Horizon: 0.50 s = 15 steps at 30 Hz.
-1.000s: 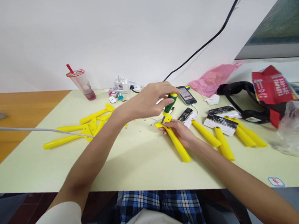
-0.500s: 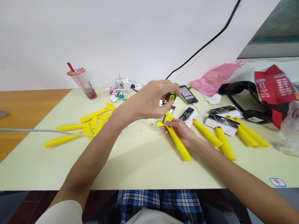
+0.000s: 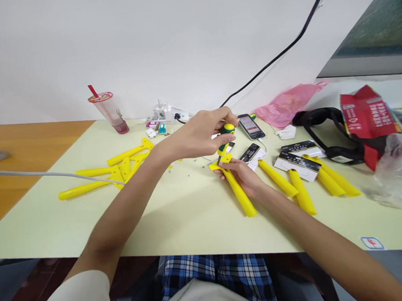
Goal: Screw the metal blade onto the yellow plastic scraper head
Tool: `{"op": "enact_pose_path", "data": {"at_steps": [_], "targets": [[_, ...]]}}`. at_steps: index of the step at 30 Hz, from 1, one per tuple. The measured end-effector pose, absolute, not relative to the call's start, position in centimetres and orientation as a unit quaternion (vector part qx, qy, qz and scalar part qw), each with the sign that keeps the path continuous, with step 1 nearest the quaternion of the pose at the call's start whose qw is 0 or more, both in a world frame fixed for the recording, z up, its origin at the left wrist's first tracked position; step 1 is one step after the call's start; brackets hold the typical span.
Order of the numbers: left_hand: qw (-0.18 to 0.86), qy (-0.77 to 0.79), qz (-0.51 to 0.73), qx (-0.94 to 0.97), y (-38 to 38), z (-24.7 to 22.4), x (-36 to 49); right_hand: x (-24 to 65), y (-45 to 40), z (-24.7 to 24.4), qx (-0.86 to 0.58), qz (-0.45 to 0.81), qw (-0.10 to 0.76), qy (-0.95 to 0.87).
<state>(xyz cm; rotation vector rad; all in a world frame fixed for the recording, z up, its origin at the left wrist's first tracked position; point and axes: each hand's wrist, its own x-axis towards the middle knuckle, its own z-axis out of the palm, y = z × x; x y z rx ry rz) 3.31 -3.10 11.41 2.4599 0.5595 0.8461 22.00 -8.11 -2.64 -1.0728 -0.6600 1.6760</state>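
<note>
A green and yellow screwdriver [image 3: 226, 138] is between the thumb and fingers of my left hand [image 3: 202, 133]. Its tip rests on the flat head of a yellow-handled tool [image 3: 240, 193]. Below and to the right, my right hand [image 3: 243, 176] grips that head, thumb on top and fingers underneath, while the long handle points toward the table's front edge. Several similar yellow tools [image 3: 85, 190] lie in a group on the left. More yellow handles [image 3: 302, 192] lie on the right, some with black-and-white cards [image 3: 298, 165]. Tiny metal parts [image 3: 189, 175] are scattered left of my right hand.
A cup with a red straw [image 3: 109, 112] stands at the back left. Along the wall are a power strip [image 3: 182, 115], a phone [image 3: 251, 126] and a pink bag [image 3: 286, 105]. Black straps [image 3: 335, 134], a red package [image 3: 369, 114] and clear plastic [image 3: 397, 174] lie at the right.
The fingers of my left hand have shifted around the screwdriver, and more of its handle shows, now more upright. My right hand and the yellow tool have hardly moved.
</note>
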Motion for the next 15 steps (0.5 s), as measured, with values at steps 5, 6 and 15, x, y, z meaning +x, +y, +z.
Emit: {"op": "enact_pose_path", "data": {"at_steps": [5,6,15], "targets": [[0.233,0.196,0.307,0.902,-2.8,12.0,2.9,21.9,-8.1,-2.7,-0.443,0.693,0.501,-0.27],[0.229,0.202,0.308,0.901,-2.7,12.2,2.7,21.9,-8.1,-2.7,-0.442,0.693,0.501,-0.27],[0.199,0.208,0.288,0.913,-3.0,13.2,1.9,22.0,-8.0,-2.7,-0.436,0.694,0.508,-0.263]]}}
